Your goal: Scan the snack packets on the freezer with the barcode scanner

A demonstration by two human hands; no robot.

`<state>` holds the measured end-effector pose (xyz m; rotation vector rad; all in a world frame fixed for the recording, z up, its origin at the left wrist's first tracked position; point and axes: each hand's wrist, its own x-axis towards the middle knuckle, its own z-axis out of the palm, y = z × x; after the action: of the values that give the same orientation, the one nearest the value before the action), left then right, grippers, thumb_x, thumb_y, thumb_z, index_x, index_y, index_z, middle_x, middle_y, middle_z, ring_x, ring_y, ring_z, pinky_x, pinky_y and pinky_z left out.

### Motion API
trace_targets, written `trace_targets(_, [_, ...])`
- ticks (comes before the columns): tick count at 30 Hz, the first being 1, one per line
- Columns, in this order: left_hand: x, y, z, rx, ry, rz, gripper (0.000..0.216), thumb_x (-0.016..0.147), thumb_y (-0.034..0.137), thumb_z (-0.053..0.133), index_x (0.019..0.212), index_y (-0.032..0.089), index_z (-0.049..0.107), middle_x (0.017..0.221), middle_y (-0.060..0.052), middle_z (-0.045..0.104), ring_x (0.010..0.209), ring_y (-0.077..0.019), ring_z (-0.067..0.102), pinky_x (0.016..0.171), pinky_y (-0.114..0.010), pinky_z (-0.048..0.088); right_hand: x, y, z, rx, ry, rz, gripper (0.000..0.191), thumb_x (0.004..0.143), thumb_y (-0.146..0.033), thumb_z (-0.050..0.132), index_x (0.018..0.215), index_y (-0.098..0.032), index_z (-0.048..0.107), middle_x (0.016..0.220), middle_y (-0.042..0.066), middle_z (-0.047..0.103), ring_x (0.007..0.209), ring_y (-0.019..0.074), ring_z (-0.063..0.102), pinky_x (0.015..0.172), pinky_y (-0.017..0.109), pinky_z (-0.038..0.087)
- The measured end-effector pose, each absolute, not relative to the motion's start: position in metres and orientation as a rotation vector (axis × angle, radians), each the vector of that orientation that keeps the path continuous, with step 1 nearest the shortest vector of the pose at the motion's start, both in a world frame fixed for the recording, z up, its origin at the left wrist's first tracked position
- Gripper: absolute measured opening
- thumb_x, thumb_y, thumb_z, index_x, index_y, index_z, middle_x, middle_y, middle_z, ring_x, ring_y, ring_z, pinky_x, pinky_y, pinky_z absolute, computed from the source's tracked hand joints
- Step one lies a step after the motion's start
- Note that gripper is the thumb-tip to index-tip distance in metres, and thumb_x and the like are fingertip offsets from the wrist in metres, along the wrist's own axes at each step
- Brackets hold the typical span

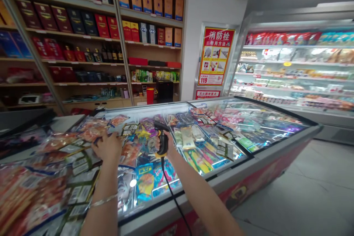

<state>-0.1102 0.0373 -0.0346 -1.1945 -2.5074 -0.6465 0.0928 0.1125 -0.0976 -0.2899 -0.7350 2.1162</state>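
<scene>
My right hand is closed round the handle of a black and yellow barcode scanner, whose head points away from me over a chest freezer. A black cord hangs from the scanner down past my forearm. My left hand reaches over the packets in the freezer's left part, fingers curled on an orange packet; whether it grips it I cannot make out. A thin bracelet sits on my left wrist. Colourful frozen food packets fill the freezer.
Wooden shelves with boxed bottles line the back wall. An open refrigerated display stands at the right. A red fire-hydrant notice hangs on the white pillar. Grey floor tiles lie to the right of the freezer.
</scene>
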Motion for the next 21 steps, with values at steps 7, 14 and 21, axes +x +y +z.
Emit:
trace_targets(7, [-0.106, 0.035, -0.029, -1.232, -2.51, -0.622, 0.038, 0.091, 0.031, 0.037, 0.121, 0.02, 0.057, 0.138, -0.012, 0.047, 0.099, -0.0294, 0.059, 0.089, -0.046, 0.041, 0.09, 0.11, -0.098, -0.311, -0.711, 2.109, 0.033, 0.076, -0.052, 0.052, 0.076, -0.019, 0.053, 0.05, -0.003, 0.048, 0.041, 0.0134, 0.046, 0.037, 0.024, 0.037])
trace_targets(14, [-0.106, 0.029, -0.004, -0.95, -2.496, -0.719, 0.034, 0.087, 0.03, 0.044, 0.119, 0.02, 0.05, 0.118, -0.009, 0.062, 0.099, -0.027, 0.06, 0.075, -0.037, 0.048, 0.139, 0.106, -0.067, -0.357, -0.674, 1.98, 0.03, 0.077, -0.048, 0.054, 0.076, -0.018, 0.054, 0.05, -0.003, 0.051, 0.04, 0.011, 0.047, 0.037, 0.022, 0.038])
trace_targets(21, [0.012, 0.05, 0.016, -1.658, -2.18, -0.944, 0.047, 0.087, 0.033, 0.047, 0.129, 0.012, 0.043, 0.115, -0.016, 0.062, 0.105, -0.0295, 0.059, 0.085, -0.038, 0.046, 0.295, 0.097, -0.016, -0.402, -0.815, 1.587, 0.026, 0.074, -0.043, 0.059, 0.078, -0.017, 0.057, 0.051, -0.003, 0.053, 0.038, 0.0094, 0.046, 0.035, 0.02, 0.037])
